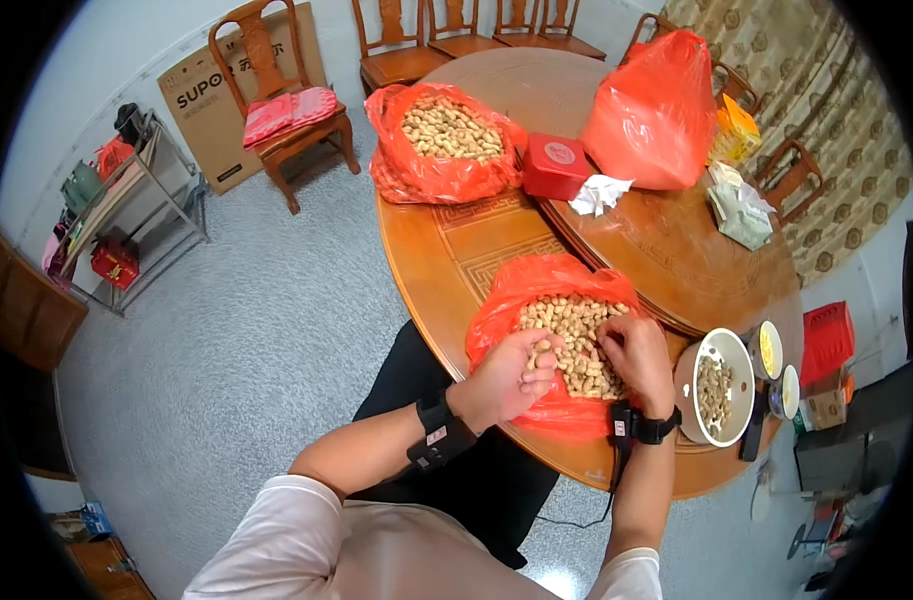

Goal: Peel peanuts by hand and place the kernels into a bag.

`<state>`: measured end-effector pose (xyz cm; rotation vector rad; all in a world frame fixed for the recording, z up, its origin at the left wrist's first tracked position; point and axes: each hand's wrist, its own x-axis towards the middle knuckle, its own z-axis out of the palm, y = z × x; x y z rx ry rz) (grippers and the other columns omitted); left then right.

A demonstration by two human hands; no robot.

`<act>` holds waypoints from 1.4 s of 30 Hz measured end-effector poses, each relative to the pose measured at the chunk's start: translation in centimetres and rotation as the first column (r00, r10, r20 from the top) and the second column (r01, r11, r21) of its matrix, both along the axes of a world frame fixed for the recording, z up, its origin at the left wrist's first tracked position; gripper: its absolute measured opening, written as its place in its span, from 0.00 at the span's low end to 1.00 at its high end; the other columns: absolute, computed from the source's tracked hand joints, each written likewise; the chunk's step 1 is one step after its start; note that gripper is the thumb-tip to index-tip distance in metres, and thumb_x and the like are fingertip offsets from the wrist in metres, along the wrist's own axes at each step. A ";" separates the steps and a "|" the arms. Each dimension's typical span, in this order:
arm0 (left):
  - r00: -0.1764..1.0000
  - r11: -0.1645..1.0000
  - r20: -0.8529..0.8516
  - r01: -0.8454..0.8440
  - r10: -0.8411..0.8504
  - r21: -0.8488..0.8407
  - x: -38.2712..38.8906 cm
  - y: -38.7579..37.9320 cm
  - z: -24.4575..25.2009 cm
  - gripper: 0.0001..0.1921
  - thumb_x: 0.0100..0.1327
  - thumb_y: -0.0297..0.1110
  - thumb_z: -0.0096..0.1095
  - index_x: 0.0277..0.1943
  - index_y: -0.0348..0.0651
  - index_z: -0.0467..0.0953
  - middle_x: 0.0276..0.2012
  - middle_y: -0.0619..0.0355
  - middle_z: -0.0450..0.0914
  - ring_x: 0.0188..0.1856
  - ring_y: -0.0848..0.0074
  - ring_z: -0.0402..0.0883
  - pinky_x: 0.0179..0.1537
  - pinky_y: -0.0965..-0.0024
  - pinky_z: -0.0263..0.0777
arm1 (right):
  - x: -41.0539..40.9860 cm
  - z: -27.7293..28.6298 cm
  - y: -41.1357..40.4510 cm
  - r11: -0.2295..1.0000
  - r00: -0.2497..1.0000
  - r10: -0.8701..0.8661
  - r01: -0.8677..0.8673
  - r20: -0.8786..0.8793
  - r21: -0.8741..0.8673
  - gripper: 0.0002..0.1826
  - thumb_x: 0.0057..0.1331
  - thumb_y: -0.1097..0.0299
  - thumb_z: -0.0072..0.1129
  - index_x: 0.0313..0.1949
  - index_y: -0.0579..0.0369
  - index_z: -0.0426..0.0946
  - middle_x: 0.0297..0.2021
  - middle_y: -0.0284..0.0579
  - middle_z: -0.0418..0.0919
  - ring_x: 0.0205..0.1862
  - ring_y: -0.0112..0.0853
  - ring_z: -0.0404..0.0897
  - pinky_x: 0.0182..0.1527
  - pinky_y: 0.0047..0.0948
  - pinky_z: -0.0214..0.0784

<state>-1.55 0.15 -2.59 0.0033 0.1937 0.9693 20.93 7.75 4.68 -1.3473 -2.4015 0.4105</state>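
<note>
An open red plastic bag (497, 300) spreads on the round wooden table, filled with unshelled peanuts (576, 330). Over the bag's near left side is my left hand (510, 375), palm turned up, its fingers curled around a few peanuts (540, 351). My right hand (636, 349) reaches down to the right part of the pile with its fingers bent together. Whether a peanut is between those fingertips is hidden. To the right of that hand stands a white colander (690, 390) with darker peanuts (715, 394) inside.
Beyond are another red bag of peanuts (456, 135), a red box (555, 165), crumpled tissue (600, 195), and a tall red bag (655, 120) on the raised turntable (674, 277). Two small bowls (767, 349) and a dark flat object (753, 427) sit beside the colander. A cable (602, 514) hangs from my right wrist.
</note>
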 end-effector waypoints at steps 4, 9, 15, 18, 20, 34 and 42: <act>0.990 0.967 -0.117 -0.106 0.081 -0.230 1.4 0.3 0.6 0.17 0.84 0.40 0.52 0.57 0.33 0.80 0.48 0.52 0.84 0.51 0.68 0.86 0.55 0.68 0.83 | 0.3 -0.3 0.4 0.994 0.955 -0.016 -0.018 -0.296 -0.112 0.05 0.69 0.75 0.67 0.41 0.63 0.87 0.34 0.49 0.89 0.35 0.39 0.87 0.41 0.37 0.78; 0.985 0.968 -0.121 -0.145 0.122 -0.205 -0.3 0.5 2.2 0.21 0.86 0.41 0.47 0.64 0.30 0.74 0.56 0.43 0.82 0.58 0.58 0.85 0.66 0.58 0.80 | -1.1 1.1 0.0 0.954 0.714 -0.150 -0.077 -0.684 -0.289 0.10 0.76 0.70 0.68 0.50 0.64 0.88 0.36 0.36 0.88 0.37 0.21 0.84 0.40 0.24 0.78; 0.967 0.946 -0.220 -0.184 0.126 -0.268 0.0 0.5 2.8 0.21 0.86 0.41 0.47 0.65 0.30 0.74 0.57 0.43 0.82 0.60 0.59 0.85 0.69 0.57 0.79 | -0.2 -0.8 1.0 0.986 0.991 0.130 -0.128 -0.015 0.105 0.13 0.63 0.68 0.73 0.45 0.60 0.86 0.40 0.57 0.86 0.44 0.54 0.85 0.47 0.50 0.77; 0.961 0.966 -0.254 -0.166 0.113 -0.200 -0.2 0.2 2.2 0.21 0.86 0.41 0.47 0.65 0.30 0.74 0.59 0.41 0.83 0.62 0.58 0.84 0.71 0.56 0.78 | -0.7 -0.8 0.5 0.991 0.993 0.115 -0.112 0.035 -0.080 0.11 0.63 0.69 0.72 0.43 0.61 0.86 0.40 0.57 0.86 0.45 0.55 0.85 0.48 0.50 0.77; 0.960 0.969 -0.257 -0.164 0.113 -0.185 -0.1 0.3 1.9 0.21 0.87 0.41 0.46 0.65 0.29 0.74 0.60 0.41 0.83 0.63 0.58 0.84 0.71 0.56 0.77 | -0.5 -0.8 0.6 0.990 0.992 0.128 -0.128 -0.001 -0.055 0.10 0.63 0.70 0.71 0.42 0.61 0.86 0.39 0.57 0.86 0.44 0.55 0.85 0.48 0.50 0.77; 0.958 0.982 -0.276 -0.116 0.071 -0.151 -0.4 0.4 2.4 0.25 0.88 0.43 0.39 0.67 0.26 0.73 0.62 0.39 0.83 0.65 0.56 0.84 0.75 0.55 0.74 | -2.0 0.7 -0.8 0.966 0.847 0.063 -0.185 -0.527 -0.181 0.15 0.70 0.70 0.72 0.54 0.60 0.86 0.37 0.49 0.87 0.38 0.36 0.84 0.43 0.34 0.76; 0.987 0.981 -0.101 -0.140 0.127 -0.135 -1.0 0.1 0.3 0.18 0.86 0.35 0.45 0.63 0.28 0.76 0.56 0.45 0.85 0.58 0.63 0.87 0.64 0.64 0.84 | -2.9 -1.1 -0.5 0.933 0.943 0.318 -0.294 -0.093 0.209 0.15 0.68 0.75 0.67 0.53 0.58 0.85 0.49 0.52 0.84 0.51 0.53 0.84 0.52 0.46 0.78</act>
